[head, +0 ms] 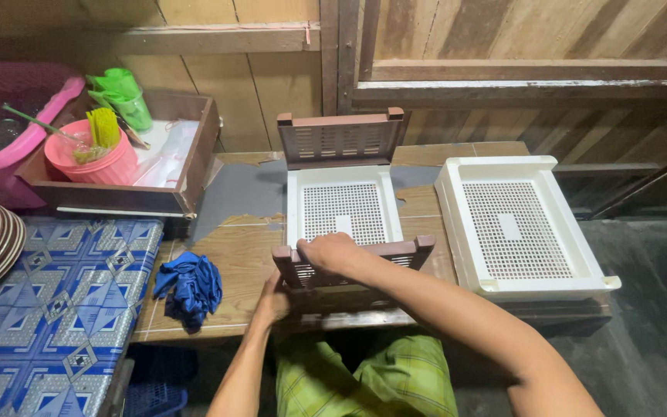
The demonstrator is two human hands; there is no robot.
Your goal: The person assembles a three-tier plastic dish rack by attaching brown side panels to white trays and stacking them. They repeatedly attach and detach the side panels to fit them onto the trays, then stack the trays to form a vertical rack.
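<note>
Wooden planks backed the table (248, 255), where a white perforated tray (343, 207) lay centred. Our right hand (330, 252) clasped the tray's near brown end panel (353, 262) from above; our left hand (273, 301) pinched its lower left corner.

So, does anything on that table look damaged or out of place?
Yes: the wooden table's top layer has peeled away behind the white perforated tray, baring a grey patch with ragged edges. A crumpled blue cloth lies loose nearby.

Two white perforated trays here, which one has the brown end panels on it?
The left tray, under both hands. A brown slatted panel stands at its far end and another at its near end. The right tray is bare and untouched.
</note>
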